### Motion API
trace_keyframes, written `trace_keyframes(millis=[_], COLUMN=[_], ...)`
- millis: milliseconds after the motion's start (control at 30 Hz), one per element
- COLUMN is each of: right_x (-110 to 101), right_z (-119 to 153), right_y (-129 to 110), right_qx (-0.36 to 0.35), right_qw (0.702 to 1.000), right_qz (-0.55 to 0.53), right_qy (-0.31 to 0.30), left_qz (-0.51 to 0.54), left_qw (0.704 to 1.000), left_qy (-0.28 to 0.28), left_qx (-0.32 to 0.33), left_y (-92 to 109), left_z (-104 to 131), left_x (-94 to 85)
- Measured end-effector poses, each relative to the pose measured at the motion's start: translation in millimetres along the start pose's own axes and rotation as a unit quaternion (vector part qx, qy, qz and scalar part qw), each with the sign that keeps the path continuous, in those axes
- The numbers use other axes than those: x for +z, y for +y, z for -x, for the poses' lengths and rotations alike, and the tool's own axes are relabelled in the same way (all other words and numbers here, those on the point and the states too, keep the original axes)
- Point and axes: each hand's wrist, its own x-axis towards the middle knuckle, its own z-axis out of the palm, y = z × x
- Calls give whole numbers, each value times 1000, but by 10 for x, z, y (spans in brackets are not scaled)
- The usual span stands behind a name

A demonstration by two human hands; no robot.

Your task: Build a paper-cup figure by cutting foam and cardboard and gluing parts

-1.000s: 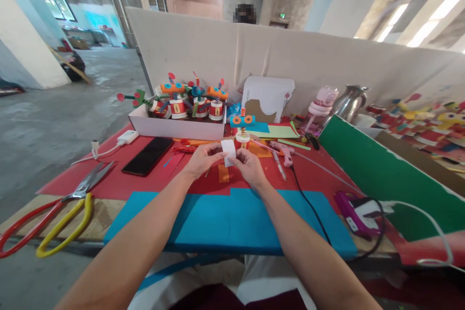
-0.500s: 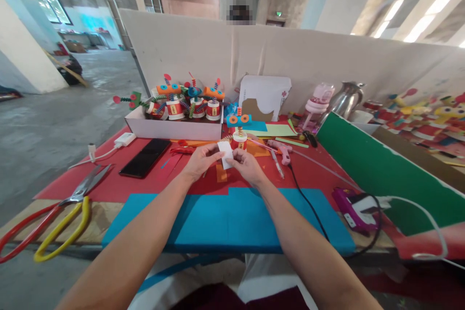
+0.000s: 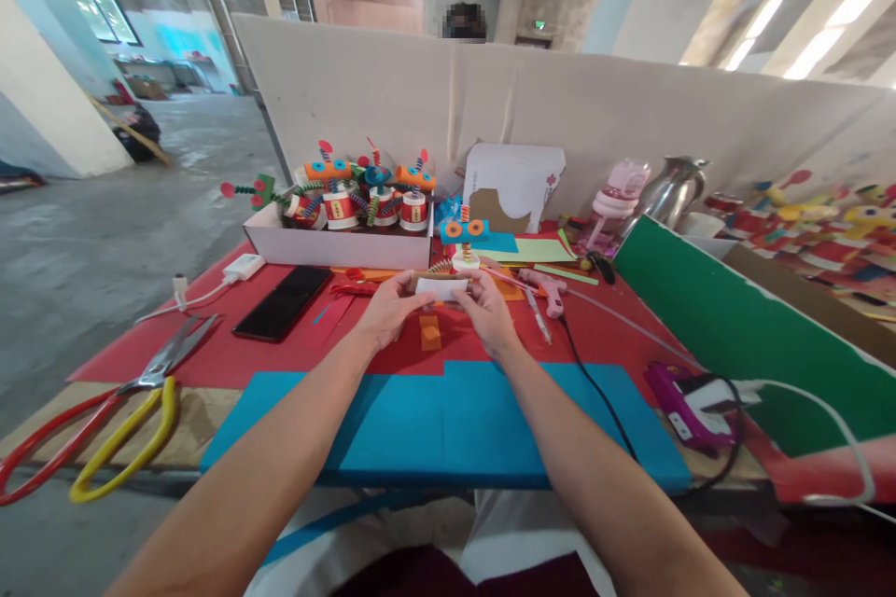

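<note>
A small white piece of card [image 3: 441, 287], its upper edge showing brown, is stretched sideways between my two hands above the red table covering. My left hand [image 3: 393, 306] pinches its left end, and my right hand [image 3: 488, 310] grips its right end. Just behind stands a paper-cup figure [image 3: 466, 247] with a blue tube head and orange ring eyes; its lower part is hidden by the card and fingers. Below the hands lies a small orange paper piece [image 3: 429, 333]. A pink glue gun [image 3: 550, 291] rests to the right of my right hand.
Large scissors [image 3: 150, 378] and a black phone [image 3: 281, 303] lie at left. A white box [image 3: 343, 247] of cup figures stands behind. Blue paper [image 3: 441, 420] covers the front edge. At right are a purple power strip [image 3: 690, 406] and a green board [image 3: 700, 326].
The white card has turned from upright to lengthwise across, now stretched between both hands. My hands have moved slightly apart, the right one shifting right.
</note>
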Motion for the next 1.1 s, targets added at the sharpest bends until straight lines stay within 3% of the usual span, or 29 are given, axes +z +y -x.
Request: trace_keyframes(millis=[167, 367, 533, 767, 833, 900, 1000, 1100], right_x=[-22, 48, 7, 33, 47, 53, 55, 61], right_z=[-13, 15, 10, 57, 56, 51, 52, 69], right_y=[-25, -27, -94, -51, -21, -13, -44, -83], right_qx=[-33, 25, 28, 55, 44, 15, -22, 31], right_qw=[999, 999, 999, 993, 992, 995, 993, 994], right_qz=[16, -35, -39, 18, 34, 64, 120, 101], right_qy=[30, -13, -4, -102, -113, -74, -8, -25], left_qz=[-30, -38, -34, -25, -58, -134, -277, -354], left_qw=[999, 996, 998, 998, 998, 990, 948, 909], left_qy=[-3, -56, -31, -36, -20, 14, 68, 56], left_qx=[-27, -50, -40, -45, -25, 28, 140, 212], left_y=[-9, -64, -35, -32, -29, -16, 7, 11], left_z=[4, 20, 13, 19, 19, 22, 40, 63], left_x=[-9, 6, -12, -7, -11, -14, -13, -7])
